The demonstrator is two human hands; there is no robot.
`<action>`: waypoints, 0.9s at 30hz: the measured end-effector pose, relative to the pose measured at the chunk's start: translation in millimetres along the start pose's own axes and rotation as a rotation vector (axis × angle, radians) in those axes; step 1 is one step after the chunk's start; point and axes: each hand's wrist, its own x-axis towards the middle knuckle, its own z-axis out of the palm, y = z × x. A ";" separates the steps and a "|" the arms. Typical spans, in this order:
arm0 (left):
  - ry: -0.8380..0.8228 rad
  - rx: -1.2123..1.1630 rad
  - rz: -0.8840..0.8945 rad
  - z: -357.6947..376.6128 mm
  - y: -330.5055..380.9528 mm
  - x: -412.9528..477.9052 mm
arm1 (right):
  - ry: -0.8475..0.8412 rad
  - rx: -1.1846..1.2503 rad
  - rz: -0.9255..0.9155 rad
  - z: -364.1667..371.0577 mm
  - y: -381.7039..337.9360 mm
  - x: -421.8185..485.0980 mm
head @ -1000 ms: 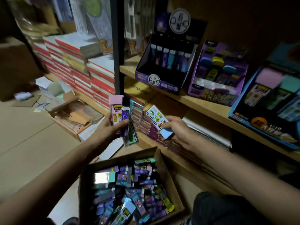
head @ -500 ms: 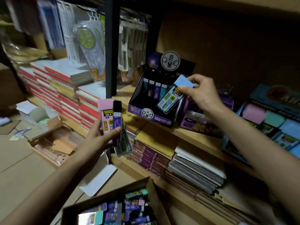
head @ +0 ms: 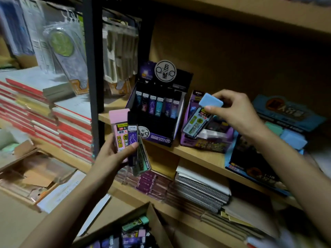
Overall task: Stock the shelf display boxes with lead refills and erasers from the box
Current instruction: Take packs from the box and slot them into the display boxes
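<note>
- Holding a blue-capped lead refill case point(head: 200, 119) tilted over the purple display box point(head: 206, 142) on the shelf point(head: 197, 156), the right hand point(head: 234, 111) pinches its cap.
- The left hand point(head: 114, 154) grips a pink-capped case point(head: 119, 129), a black-capped purple case point(head: 132, 138) and a third behind.
- The cardboard box point(head: 143, 210) of stock sits below.

Right hand point(head: 238, 113) hangs over the purple display box point(head: 206, 136), and below its fingertips point(head: 208, 108) the box mouth is open, though the blue-capped refill case point(head: 198, 120) fills the gap there. Left of those fingers, the black display box point(head: 157, 111) crowds close. Right of them, the blue display box point(head: 265, 149) blocks. Above the knuckles, clear air under the upper shelf board point(head: 250, 13).
</note>
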 end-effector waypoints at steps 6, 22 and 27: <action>-0.081 -0.002 -0.039 39.7 -12.6 1.0 | 0.086 -0.032 0.100 -47.9 53.5 -52.1; -0.130 0.023 -0.096 65.7 -21.2 -10.9 | 0.051 -0.484 0.233 -146.3 115.4 -92.5; -0.130 0.043 -0.103 65.5 -19.4 -13.6 | 0.050 -0.422 0.244 -144.6 122.8 -92.1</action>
